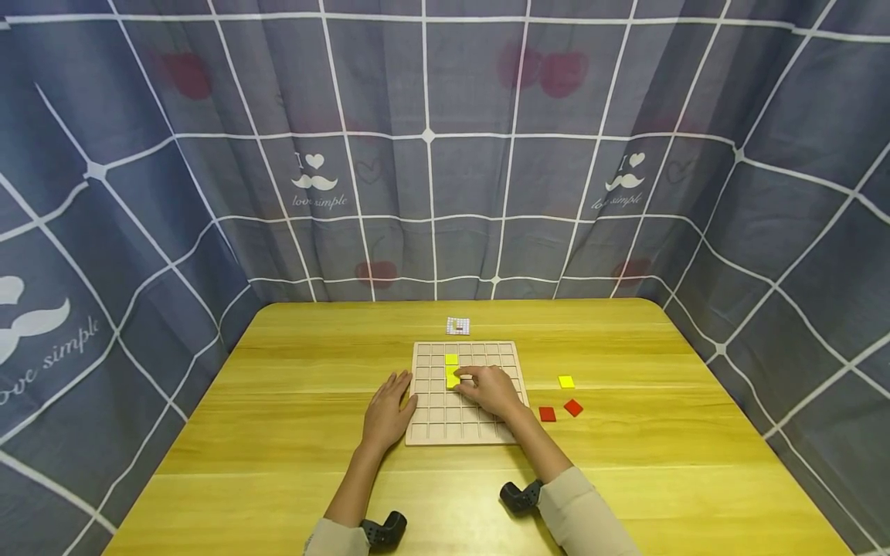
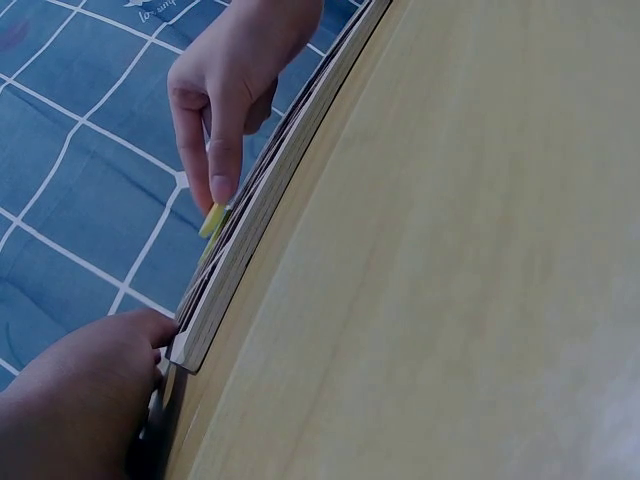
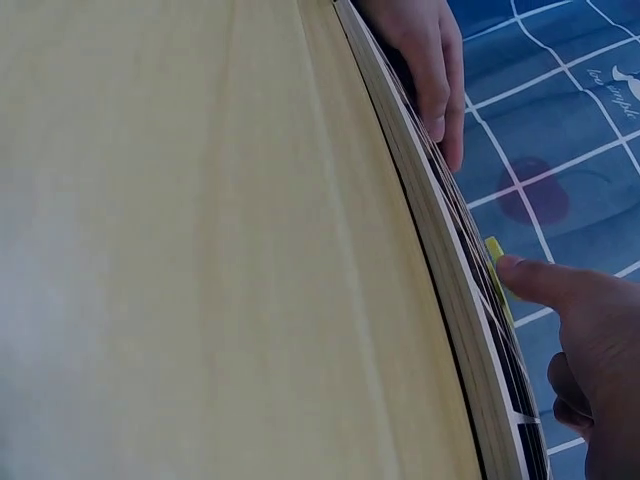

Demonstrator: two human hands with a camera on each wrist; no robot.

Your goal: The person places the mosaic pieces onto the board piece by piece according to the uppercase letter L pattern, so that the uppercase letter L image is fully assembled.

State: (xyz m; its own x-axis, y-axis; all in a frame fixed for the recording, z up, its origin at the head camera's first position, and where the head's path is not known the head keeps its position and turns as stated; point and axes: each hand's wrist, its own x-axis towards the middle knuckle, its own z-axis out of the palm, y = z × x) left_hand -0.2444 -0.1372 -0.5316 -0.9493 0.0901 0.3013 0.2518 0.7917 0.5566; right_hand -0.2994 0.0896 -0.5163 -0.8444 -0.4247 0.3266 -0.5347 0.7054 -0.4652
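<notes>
A light wooden grid board lies on the table. My left hand rests along its left edge, fingers extended, thumb at the rim. Over the board's upper middle, my right hand pinches a yellow square tile, which tilts up from the grid in the left wrist view. In the head view its fingertips partly cover the yellow tiles below. One yellow tile sits in a cell just above the fingertips, and another yellow tile shows in the same column beneath them.
Right of the board lie a loose yellow tile and two red tiles. A small printed grid card is behind the board. Checked curtains surround the wooden table at the back and sides.
</notes>
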